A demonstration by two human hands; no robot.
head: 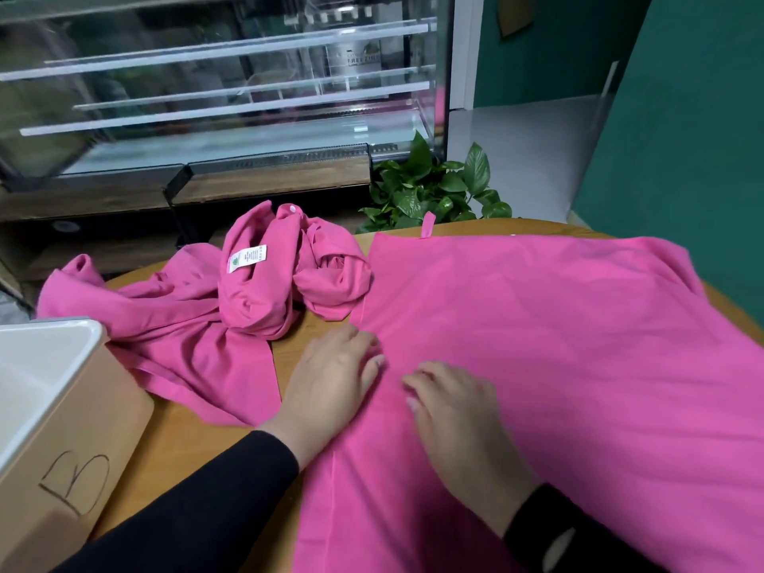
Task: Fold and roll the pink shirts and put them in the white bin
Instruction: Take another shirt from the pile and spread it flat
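A glass display case (215, 88) is filling the top of the view, and its upper part and left end are running out of frame; what is sitting on its shelves is too blurred by reflections to name. The wooden table (198, 444) is showing only in patches, since most of it is lying under cloth and its near edge is cut off.

One pink shirt (550, 366) is lying spread flat over the right half of the table, with its right and lower portions passing out of view. A heap of crumpled pink shirts (231, 316) is sitting at the far left of the table; how many garments are making it up cannot be told, though one white care label (247, 258) is showing on it.

The white bin (45, 366) is standing at the left edge of the table, cut off by the frame, with a cardboard box (78, 469) marked "B" touching it on the near side. One leafy green plant (430, 188) is poking up behind the table.

Two hands are in view, both in black sleeves. The left hand (330, 382) is resting flat on the spread shirt's left edge, fingers straight. The right hand (454, 411) is lying just beside it on the cloth, fingers loosely bent and pressing down, gripping nothing
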